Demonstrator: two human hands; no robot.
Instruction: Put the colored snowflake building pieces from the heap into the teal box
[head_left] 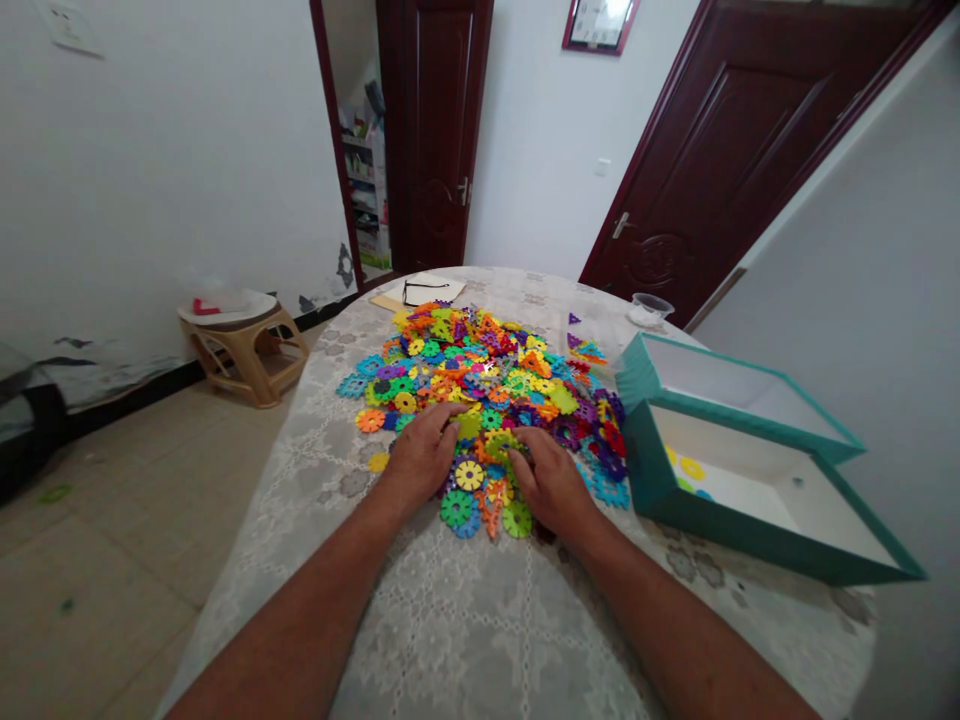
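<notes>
A big heap of colourful plastic interlocking pieces (450,380), mostly notched discs, squares and triangles, spreads over the table. At its near side my left hand (421,455) pinches a yellow-green plastic piece (469,425) between thumb and fingers. My right hand (553,480) grips another yellow-green notched piece (500,446), a short way to the right of the first. Just below the hands lie a yellow notched disc (469,475), a green one (456,508), a lime one (517,519) and an orange triangle (493,500).
On the right stands a teal box (720,530) with a few discs inside, its matching lid or second tray (757,400) behind it. Glasses (427,290) rest on papers at the back. A clear plastic bowl (651,308) sits at the far right edge. A stool (247,350) stands left.
</notes>
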